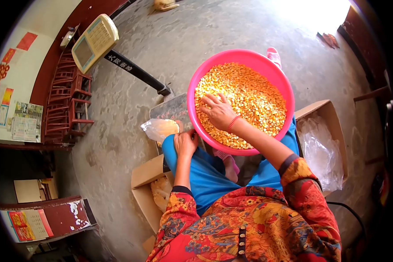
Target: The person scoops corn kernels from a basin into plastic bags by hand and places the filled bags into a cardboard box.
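Note:
A pink plastic basin full of yellow corn kernels stands in front of my knees. My right hand, with a red band at its wrist, is over the left part of the corn. Its fingers are spread, touching or just above the kernels. By my left knee, beside the basin's lower left rim, my left hand has its fingers curled. Whatever they hold is hidden. Close to it, a clear plastic bag with something yellowish inside lies at the platform of a scale.
The scale's display head rises on a black post at the left. Open cardboard boxes flank my legs: a left box and a right box holding clear plastic bags. Red wooden stools line the wall. A tan animal lies far off.

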`<act>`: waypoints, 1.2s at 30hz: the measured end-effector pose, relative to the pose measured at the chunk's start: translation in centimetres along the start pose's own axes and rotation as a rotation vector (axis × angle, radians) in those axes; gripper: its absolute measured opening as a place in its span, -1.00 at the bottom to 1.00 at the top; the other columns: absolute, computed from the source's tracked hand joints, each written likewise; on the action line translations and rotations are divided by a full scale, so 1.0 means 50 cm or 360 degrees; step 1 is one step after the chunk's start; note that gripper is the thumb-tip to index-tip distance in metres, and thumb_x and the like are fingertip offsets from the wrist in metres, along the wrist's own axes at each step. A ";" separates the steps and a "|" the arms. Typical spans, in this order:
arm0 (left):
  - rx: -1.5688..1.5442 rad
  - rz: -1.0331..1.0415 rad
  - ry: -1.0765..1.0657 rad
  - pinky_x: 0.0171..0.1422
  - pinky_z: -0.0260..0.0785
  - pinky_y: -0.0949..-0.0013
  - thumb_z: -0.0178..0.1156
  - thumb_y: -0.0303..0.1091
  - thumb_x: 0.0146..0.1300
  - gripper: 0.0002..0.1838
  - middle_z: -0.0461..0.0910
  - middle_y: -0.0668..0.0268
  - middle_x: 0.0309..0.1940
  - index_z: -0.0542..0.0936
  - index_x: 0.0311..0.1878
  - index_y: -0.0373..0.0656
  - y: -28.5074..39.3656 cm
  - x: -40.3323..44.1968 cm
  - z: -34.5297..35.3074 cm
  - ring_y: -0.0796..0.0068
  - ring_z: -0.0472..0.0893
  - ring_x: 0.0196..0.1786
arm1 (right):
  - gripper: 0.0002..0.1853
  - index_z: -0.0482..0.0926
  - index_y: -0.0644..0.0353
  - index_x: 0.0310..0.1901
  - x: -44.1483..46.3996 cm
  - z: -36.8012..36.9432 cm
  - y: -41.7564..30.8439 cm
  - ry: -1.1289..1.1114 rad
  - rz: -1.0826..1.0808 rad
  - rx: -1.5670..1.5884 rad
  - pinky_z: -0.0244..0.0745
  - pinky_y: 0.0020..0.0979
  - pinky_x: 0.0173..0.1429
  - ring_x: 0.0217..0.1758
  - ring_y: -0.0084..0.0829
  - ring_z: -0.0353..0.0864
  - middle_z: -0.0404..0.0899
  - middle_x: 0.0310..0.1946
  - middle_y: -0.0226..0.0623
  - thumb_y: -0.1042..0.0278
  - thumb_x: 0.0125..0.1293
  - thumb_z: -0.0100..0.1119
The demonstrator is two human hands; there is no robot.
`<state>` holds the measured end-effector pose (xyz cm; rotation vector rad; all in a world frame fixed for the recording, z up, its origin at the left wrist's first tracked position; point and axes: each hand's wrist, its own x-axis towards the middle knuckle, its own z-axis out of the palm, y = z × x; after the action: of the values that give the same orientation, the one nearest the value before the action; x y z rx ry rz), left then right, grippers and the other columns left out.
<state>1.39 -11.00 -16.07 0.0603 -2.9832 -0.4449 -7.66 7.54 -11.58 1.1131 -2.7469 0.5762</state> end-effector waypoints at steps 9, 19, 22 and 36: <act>-0.0067 -0.0053 -0.0025 -0.14 0.28 0.21 0.16 -0.28 0.01 -0.85 0.57 0.11 -0.57 0.67 -0.37 -0.02 0.010 -0.006 -0.023 0.16 0.55 -0.42 | -0.66 0.48 -0.01 -0.01 -0.063 -0.075 0.222 -0.0369 0.0663 -0.0273 0.02 -0.01 0.31 0.30 -0.29 0.17 0.31 0.15 -0.31 0.38 0.14 -0.03; -0.0693 -0.0391 0.1271 0.32 0.07 0.19 0.21 -0.52 -0.07 -0.33 0.30 0.04 0.15 0.28 0.21 -0.20 -0.086 0.040 -0.075 0.10 0.27 0.23 | -0.58 0.41 0.05 0.07 -0.236 -0.119 0.184 0.0074 0.0512 0.0000 0.06 -0.08 0.28 0.29 -0.12 0.16 0.28 0.16 -0.16 0.25 0.13 0.05; -0.0580 -0.0795 0.1435 0.34 0.01 0.15 0.26 -0.47 -0.05 -0.28 0.24 -0.01 0.18 0.23 0.24 -0.23 -0.183 0.065 -0.073 0.11 0.21 0.27 | -0.55 0.41 0.07 0.08 -0.233 -0.123 0.178 0.0127 0.0556 0.0016 0.05 -0.09 0.29 0.29 -0.11 0.15 0.30 0.15 -0.14 0.23 0.11 0.08; -0.1851 -0.1562 0.0826 -0.28 0.43 0.41 0.14 -0.24 0.21 -0.83 0.57 0.33 -0.44 0.55 -0.38 -0.13 -0.346 0.119 -0.157 0.50 0.55 -0.40 | -0.64 0.45 0.11 -0.05 -0.238 -0.118 0.190 0.0295 0.0638 0.0155 0.13 -0.05 0.22 0.25 -0.09 0.21 0.34 0.08 -0.10 0.20 0.10 0.11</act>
<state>-3.14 -30.14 -13.01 1.2436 -1.6192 -1.7685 -5.80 23.77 -11.99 0.4872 -2.8093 0.8198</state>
